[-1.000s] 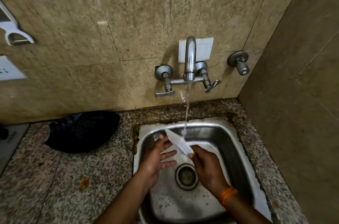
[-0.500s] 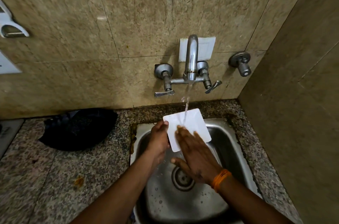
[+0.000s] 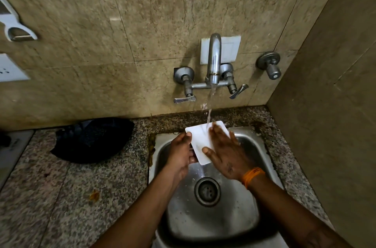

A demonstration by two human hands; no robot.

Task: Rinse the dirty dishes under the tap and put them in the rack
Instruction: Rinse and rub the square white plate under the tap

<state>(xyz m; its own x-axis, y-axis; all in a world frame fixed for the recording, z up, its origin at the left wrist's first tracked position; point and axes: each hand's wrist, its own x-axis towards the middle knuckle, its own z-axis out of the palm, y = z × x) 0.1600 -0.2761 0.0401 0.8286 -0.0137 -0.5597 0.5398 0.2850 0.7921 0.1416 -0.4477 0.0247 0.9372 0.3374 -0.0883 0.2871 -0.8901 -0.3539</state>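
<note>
One small white square plate with rounded corners (image 3: pixel 200 142) is held over the back of the steel sink (image 3: pixel 262 147), tilted, directly under the stream of water (image 3: pixel 209 113) falling from the curved chrome tap (image 3: pixel 213 58). It is gripped at its left edge by the left hand (image 3: pixel 180 153), whose thumb is laid on the top face while the other fingers are tucked beneath and mostly hidden; those fingers are clamped on the plate. The right hand (image 3: pixel 227 156) is laid flat on the plate's face with its fingers spread apart, so much of the plate's right side is covered. An orange band (image 3: pixel 252 176) is worn on the right wrist.

One round drain (image 3: pixel 207 190) is seen in the sink floor; the sink's near rim is cut off by the frame and the forearms. Two lever handles are counted on the tap, and one separate round valve (image 3: pixel 269 64) is fixed to the wall at the right. One dark crumpled cloth (image 3: pixel 91 140) is lying on the speckled granite surface (image 3: pixel 61 197) left of the sink; what it is exactly cannot be made out. White fittings at the left edge are cut off.
</note>
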